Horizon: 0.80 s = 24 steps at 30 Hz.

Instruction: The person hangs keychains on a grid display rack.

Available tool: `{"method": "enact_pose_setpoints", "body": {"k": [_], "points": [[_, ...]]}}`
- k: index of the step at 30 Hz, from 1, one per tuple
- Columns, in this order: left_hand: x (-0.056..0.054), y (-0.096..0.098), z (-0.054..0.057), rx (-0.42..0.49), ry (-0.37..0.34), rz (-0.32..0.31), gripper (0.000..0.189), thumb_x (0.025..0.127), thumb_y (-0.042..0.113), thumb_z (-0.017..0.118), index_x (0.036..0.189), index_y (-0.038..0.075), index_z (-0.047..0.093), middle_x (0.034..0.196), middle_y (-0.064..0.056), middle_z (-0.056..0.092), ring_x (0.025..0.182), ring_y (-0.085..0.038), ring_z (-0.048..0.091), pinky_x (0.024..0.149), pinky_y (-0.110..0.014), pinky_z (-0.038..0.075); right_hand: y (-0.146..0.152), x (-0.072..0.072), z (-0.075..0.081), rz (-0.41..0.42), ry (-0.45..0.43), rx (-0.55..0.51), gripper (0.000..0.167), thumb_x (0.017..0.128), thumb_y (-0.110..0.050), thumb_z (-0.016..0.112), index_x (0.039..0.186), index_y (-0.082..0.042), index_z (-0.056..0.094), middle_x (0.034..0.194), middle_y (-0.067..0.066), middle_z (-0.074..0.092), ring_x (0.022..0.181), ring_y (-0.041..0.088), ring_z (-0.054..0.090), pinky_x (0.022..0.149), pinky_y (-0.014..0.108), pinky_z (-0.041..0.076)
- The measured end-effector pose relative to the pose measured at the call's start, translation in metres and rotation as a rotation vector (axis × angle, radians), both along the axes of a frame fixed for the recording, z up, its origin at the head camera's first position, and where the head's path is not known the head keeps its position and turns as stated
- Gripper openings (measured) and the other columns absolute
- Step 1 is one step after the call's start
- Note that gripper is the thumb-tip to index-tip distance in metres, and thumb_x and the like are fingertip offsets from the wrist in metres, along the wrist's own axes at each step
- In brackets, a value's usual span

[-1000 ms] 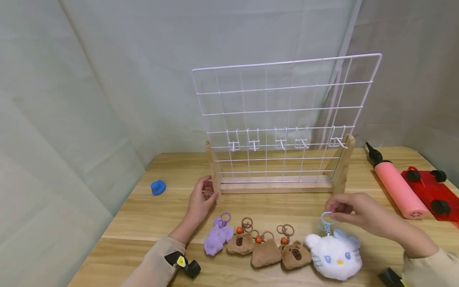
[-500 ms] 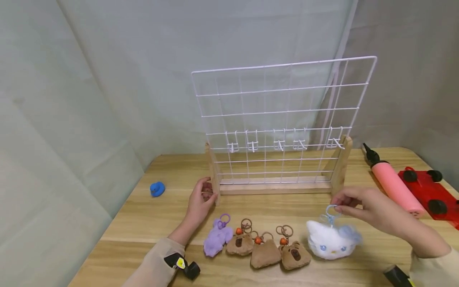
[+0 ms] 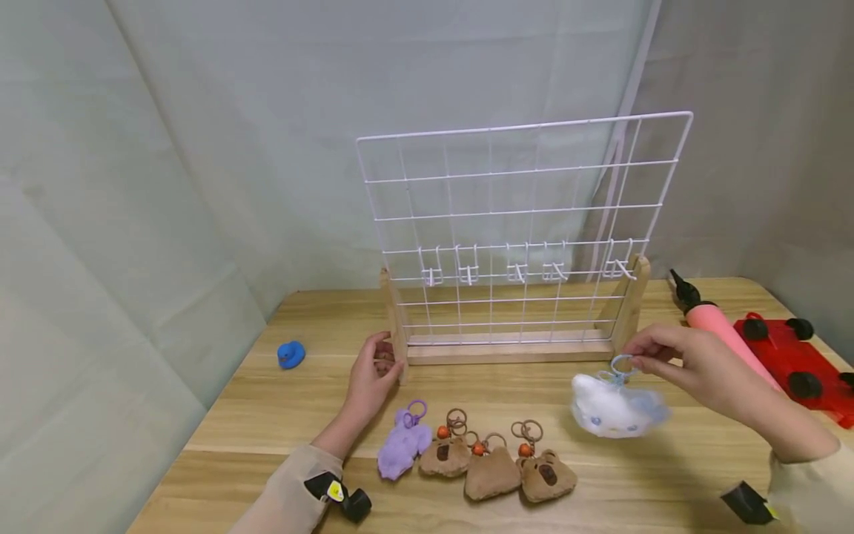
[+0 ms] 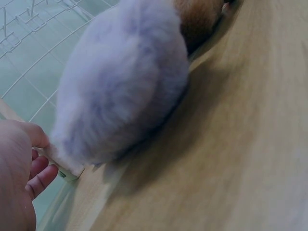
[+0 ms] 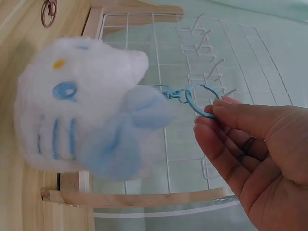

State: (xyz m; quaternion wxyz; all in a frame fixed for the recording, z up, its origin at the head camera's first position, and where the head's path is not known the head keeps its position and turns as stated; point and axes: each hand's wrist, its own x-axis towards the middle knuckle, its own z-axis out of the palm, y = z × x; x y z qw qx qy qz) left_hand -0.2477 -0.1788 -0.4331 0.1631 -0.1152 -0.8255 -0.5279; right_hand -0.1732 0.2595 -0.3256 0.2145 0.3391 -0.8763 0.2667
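Note:
In the head view my right hand (image 3: 687, 363) pinches the light blue ring of a white plush cat keychain (image 3: 610, 408), which hangs blurred above the table. Its blue bow (image 5: 120, 139) and striped cheek show in the right wrist view. My left hand (image 3: 373, 378) holds the left wooden foot of a stand with a white wire grid rack (image 3: 523, 215) between finger and thumb. White hooks (image 3: 517, 273) are lined up across the grid, bare. Nearer me lie a purple plush keychain (image 3: 405, 445) and brown plush keychains (image 3: 445, 456), one of them showing its plain back (image 3: 492, 473).
A small blue rubber duck (image 3: 290, 354) sits at the left of the wooden table (image 3: 267, 460). On the right are a pink hand pump (image 3: 723, 334) with a black nozzle and a red toy car (image 3: 794, 363) with black wheels. Pale curtains (image 3: 467, 59) close off the back.
My right hand has raised the white cat keychain off the table and moved it away from me, toward the rack. My left hand has stayed at the stand's left foot.

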Motion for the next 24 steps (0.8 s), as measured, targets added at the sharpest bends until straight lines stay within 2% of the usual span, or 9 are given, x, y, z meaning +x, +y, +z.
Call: {"method": "enact_pose_setpoints", "body": {"k": [6, 9, 13, 17, 24], "points": [[0.000, -0.001, -0.001, -0.013, 0.024, 0.002, 0.053, 0.080, -0.011, 0.065, 0.129, -0.007, 0.044, 0.107, -0.025, 0.059, 0.091, -0.026, 0.059, 0.073, -0.016, 0.055, 0.000, -0.003, 0.012, -0.049, 0.028, 0.009, 0.038, 0.064, 0.012, 0.077, 0.090, -0.014, 0.069, 0.078, -0.018, 0.065, 0.068, -0.008, 0.057, 0.061, 0.004, 0.048], [0.000, -0.001, -0.002, -0.013, 0.030, -0.006, 0.052, 0.081, -0.011, 0.065, 0.129, -0.008, 0.044, 0.107, -0.025, 0.059, 0.090, -0.027, 0.059, 0.073, -0.018, 0.056, 0.000, -0.005, 0.017, -0.072, 0.045, 0.004, 0.038, 0.064, 0.011, 0.078, 0.091, -0.015, 0.070, 0.078, -0.012, 0.067, 0.069, -0.008, 0.058, 0.063, 0.004, 0.048], [0.000, 0.000, -0.002, -0.004, 0.016, -0.012, 0.052, 0.082, -0.010, 0.065, 0.129, -0.007, 0.044, 0.108, -0.026, 0.058, 0.092, -0.029, 0.059, 0.073, -0.019, 0.055, 0.001, -0.006, 0.022, -0.150, 0.058, 0.016, 0.036, 0.065, 0.009, 0.078, 0.092, -0.014, 0.070, 0.081, -0.004, 0.069, 0.071, -0.010, 0.058, 0.064, 0.002, 0.047], [0.001, 0.001, -0.001, -0.001, 0.011, -0.010, 0.053, 0.082, -0.010, 0.065, 0.130, -0.007, 0.043, 0.109, -0.026, 0.058, 0.093, -0.030, 0.059, 0.073, -0.019, 0.055, 0.001, -0.007, 0.028, -0.207, 0.060, 0.026, 0.034, 0.066, 0.008, 0.078, 0.093, -0.010, 0.070, 0.082, -0.003, 0.068, 0.073, -0.012, 0.056, 0.065, 0.000, 0.046], [0.000, 0.001, -0.002, 0.006, 0.020, -0.008, 0.055, 0.080, -0.011, 0.065, 0.130, -0.008, 0.043, 0.108, -0.026, 0.059, 0.092, -0.029, 0.059, 0.073, -0.017, 0.055, 0.002, -0.013, 0.039, -0.244, 0.072, 0.011, 0.028, 0.071, 0.007, 0.076, 0.092, -0.011, 0.069, 0.083, 0.000, 0.068, 0.069, -0.012, 0.053, 0.059, 0.004, 0.045]]}}
